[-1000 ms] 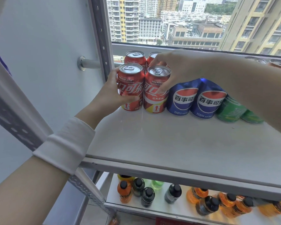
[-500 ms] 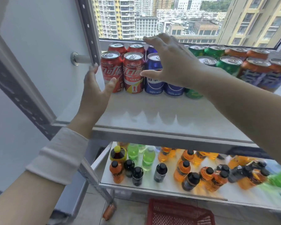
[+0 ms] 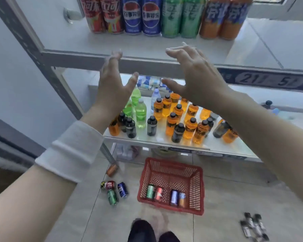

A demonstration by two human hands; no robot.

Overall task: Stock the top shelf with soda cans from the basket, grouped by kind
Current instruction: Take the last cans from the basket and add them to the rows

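The left hand [image 3: 112,84] and right hand [image 3: 196,79] are held empty before the front edge of the top shelf [image 3: 147,49], fingers spread and loosely extended. Red cans [image 3: 103,14], blue cans [image 3: 142,16], green cans [image 3: 180,18] and orange cans [image 3: 222,20] are ranged by kind toward its back edge. Four more cans [image 3: 173,197] lie in the red basket [image 3: 171,172] on the floor.

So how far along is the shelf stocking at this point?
Done: the top shelf carries Coca-Cola cans, Pepsi cans, green cans and orange cans, grouped by kind. In hand: nothing; left hand and right hand are both open before the shelf edge. Left: four cans in the red basket, and four loose cans on the floor.
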